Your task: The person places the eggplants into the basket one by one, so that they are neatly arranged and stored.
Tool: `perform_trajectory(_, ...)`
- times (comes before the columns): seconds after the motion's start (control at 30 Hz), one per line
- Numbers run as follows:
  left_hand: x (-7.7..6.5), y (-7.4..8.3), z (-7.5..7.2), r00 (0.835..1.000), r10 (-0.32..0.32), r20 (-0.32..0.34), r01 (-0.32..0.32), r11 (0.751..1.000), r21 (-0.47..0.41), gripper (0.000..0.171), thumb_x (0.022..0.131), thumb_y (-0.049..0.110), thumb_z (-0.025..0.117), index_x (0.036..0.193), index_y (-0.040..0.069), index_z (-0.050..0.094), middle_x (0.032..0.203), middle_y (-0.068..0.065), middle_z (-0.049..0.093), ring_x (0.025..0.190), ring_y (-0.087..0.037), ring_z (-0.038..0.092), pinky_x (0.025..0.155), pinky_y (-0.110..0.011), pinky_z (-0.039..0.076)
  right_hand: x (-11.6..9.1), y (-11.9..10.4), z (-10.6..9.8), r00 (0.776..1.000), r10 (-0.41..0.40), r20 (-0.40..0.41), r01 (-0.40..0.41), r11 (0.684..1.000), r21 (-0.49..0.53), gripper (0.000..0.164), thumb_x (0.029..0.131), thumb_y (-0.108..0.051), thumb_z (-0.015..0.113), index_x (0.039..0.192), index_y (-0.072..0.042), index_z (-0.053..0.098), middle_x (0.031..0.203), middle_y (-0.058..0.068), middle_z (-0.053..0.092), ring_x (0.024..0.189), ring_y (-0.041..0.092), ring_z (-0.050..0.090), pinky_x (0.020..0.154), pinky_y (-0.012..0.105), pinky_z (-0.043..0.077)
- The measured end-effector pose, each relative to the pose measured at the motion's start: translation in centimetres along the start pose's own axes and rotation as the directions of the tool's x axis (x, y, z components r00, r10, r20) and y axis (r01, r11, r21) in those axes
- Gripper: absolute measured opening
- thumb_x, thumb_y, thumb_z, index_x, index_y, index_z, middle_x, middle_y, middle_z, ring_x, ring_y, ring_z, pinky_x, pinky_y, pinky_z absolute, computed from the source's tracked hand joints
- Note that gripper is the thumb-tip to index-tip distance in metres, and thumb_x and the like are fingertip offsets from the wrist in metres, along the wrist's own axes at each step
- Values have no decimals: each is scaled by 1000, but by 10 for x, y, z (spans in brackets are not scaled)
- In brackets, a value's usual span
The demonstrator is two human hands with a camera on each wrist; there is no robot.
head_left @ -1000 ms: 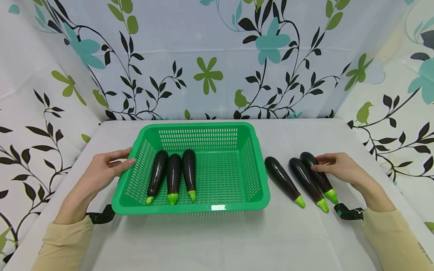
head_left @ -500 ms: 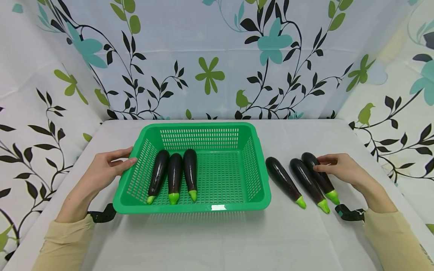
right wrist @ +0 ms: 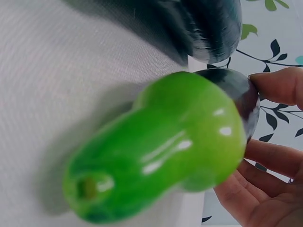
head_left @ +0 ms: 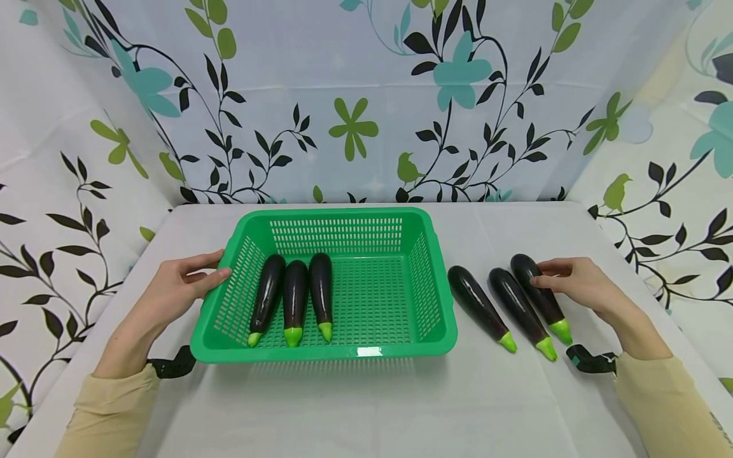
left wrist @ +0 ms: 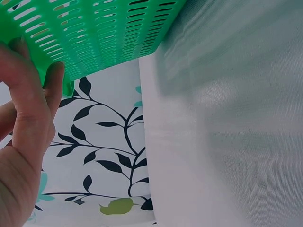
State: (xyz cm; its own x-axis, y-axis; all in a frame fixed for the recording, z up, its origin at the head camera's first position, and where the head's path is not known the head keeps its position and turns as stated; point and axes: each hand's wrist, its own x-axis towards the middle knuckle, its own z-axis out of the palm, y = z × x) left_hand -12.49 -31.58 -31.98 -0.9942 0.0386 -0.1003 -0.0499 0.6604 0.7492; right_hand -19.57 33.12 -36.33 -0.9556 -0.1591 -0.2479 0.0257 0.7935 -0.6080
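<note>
A green plastic basket (head_left: 323, 354) tilts toward the viewer, and three dark eggplants (head_left: 294, 289) with light green stem ends lie side by side in its left half. My left hand (head_left: 179, 285) holds the basket's left rim between thumb and fingers; the left wrist view shows the thumb and a finger at the slotted basket wall (left wrist: 99, 35). To the right of the basket, my right hand (head_left: 581, 283) pinches the rightmost of three more eggplants (head_left: 548, 307). In the right wrist view that eggplant's green stem end (right wrist: 194, 127) fills the middle, with thumb and fingers on its dark far end.
Two other eggplants lie on the white tablecloth (head_left: 366, 407) between basket and right hand: one eggplant (head_left: 478, 302) near the basket's rim, the other eggplant (head_left: 518, 308) close beside the held one. A leaf-patterned curtain (head_left: 355, 146) encloses the back and sides.
The rightmost eggplant's upper end has shifted slightly up and away from its neighbour, with my right hand on it. My left hand and the basket look unchanged.
</note>
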Motion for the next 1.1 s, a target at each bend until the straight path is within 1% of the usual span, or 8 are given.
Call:
perform_trajectory(0.1,0,0,0,1000,1,-1,-1,1000,-3,68,100,41,59,153,3,38,146,-26,50,93,17,56,79,-20,50,-1,-1,0,1000,2,-9,-1,1000,11,69,96,-45,65,140,7,50,135,33,55,122,46,51,93,59,46)
perform_trajectory(0.17,-1,-1,0,1000,0,-1,0,1000,-7,69,100,41,59,153,3,38,146,-26,50,92,17,57,76,-17,49,-1,-2,1,1000,0,-18,1,1000,20,69,96,-44,65,140,7,50,135,32,55,123,46,51,94,59,46)
perform_trajectory(0.37,0,-1,1,1000,-10,5,10,1000,-7,69,100,42,59,154,3,37,146,-27,49,92,15,58,77,-18,49,-1,-2,1,999,-10,-41,12,999,34,68,95,-43,67,139,6,52,131,30,59,122,45,53,95,58,45)
perform_trajectory(0.57,0,-2,0,1000,-3,2,3,1000,-2,69,100,41,59,153,3,38,145,-26,51,92,16,58,78,-18,49,-3,-5,0,999,-23,-39,25,999,43,67,95,-42,67,140,6,51,131,30,58,123,45,52,95,58,45)
perform_trajectory(0.73,0,-2,0,1000,6,-9,-6,1000,6,68,100,41,59,152,1,38,143,-27,52,90,17,57,75,-19,51,-4,-7,-1,999,-28,-40,30,999,43,67,96,-41,67,141,6,50,132,31,58,122,45,54,96,60,45)
perform_trajectory(1.1,1,-3,1,1000,13,-9,-13,1000,-9,68,100,40,59,152,1,39,140,-27,54,89,13,61,74,-20,52,-5,-8,-2,999,-20,-46,23,998,66,69,96,-44,65,142,6,48,139,31,53,126,45,50,99,61,42)
